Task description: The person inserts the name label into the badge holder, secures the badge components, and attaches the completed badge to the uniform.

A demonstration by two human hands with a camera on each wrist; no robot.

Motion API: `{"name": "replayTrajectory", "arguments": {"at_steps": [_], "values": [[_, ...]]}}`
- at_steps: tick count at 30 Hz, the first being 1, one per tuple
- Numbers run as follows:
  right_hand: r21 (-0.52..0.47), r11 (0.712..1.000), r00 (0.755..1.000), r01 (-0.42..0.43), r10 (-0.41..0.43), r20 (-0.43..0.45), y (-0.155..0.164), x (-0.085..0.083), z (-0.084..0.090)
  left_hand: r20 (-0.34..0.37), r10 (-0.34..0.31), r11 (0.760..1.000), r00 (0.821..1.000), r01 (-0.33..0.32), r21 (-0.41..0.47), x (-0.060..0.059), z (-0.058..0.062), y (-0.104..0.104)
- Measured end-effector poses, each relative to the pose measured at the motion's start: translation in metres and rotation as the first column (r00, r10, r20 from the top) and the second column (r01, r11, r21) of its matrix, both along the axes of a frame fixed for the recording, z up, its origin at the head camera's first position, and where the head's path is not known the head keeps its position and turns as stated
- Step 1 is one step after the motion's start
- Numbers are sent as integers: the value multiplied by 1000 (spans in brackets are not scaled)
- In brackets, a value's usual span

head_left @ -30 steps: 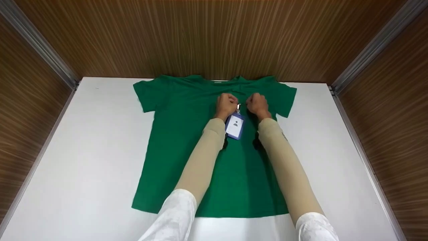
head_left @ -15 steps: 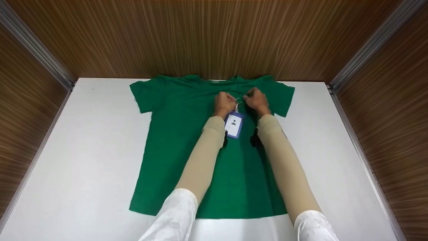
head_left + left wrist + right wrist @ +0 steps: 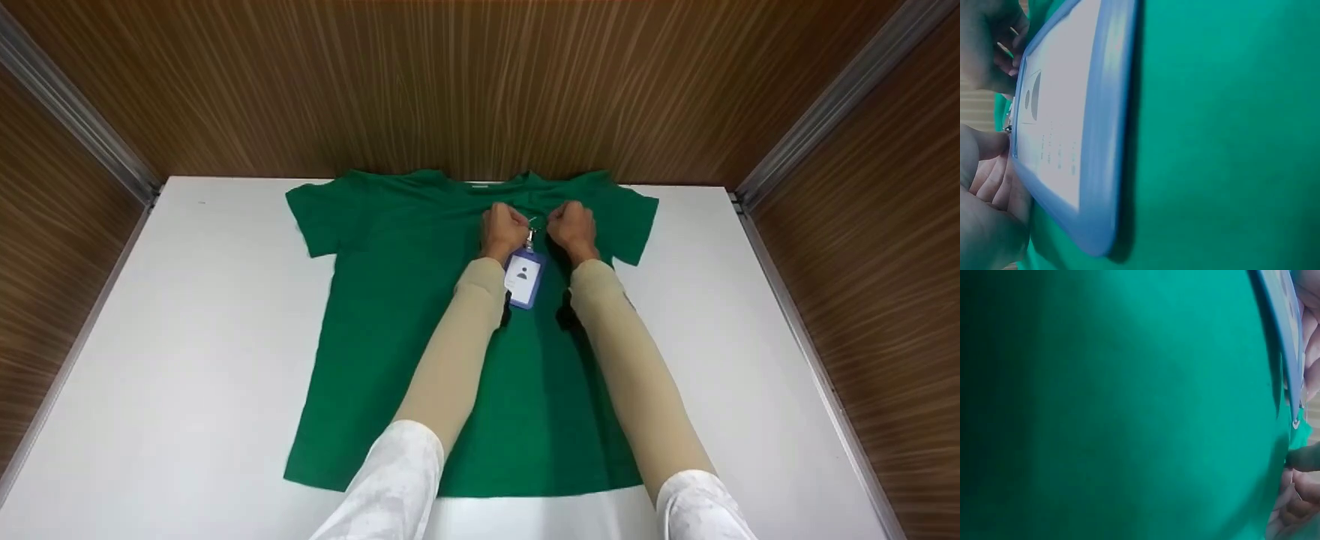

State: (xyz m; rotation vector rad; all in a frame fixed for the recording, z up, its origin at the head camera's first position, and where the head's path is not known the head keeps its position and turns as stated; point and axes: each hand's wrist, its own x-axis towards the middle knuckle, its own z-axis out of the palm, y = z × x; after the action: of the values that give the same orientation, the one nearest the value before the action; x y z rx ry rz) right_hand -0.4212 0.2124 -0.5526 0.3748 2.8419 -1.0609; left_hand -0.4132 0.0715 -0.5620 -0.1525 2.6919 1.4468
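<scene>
- Left hand [image 3: 504, 231] and right hand [image 3: 573, 227] are curling their fingers, pinching the badge clip [image 3: 531, 229] between them
- Badge [image 3: 523, 279] is lying on the green shirt [image 3: 375, 300] just below the fingers

Head view: bright, even overhead light; soft short shadows under the forearms on the shirt [image 3: 390, 300]. Wood walls streak toward the edges. Wrist views: too close, blurred; right wrist view darkens toward its left side.
</scene>
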Motion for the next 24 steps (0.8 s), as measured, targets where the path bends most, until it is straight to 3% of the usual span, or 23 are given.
{"name": "replayTrajectory", "arguments": {"at_steps": [6,15,24], "values": [[-9,998,998,-55,54,-16,-11,-2,1,3,18,1000,1000,-18,-15,-3,2,-5],[23,998,995,-53,51,89,-12,-6,1,32,3,1000,999,-2,-25,-4,2,-3],[-91,996,990,-15,28,141,6,2,8,-11,-18,1000,1000,18,-4,-1,-5,17]]}}
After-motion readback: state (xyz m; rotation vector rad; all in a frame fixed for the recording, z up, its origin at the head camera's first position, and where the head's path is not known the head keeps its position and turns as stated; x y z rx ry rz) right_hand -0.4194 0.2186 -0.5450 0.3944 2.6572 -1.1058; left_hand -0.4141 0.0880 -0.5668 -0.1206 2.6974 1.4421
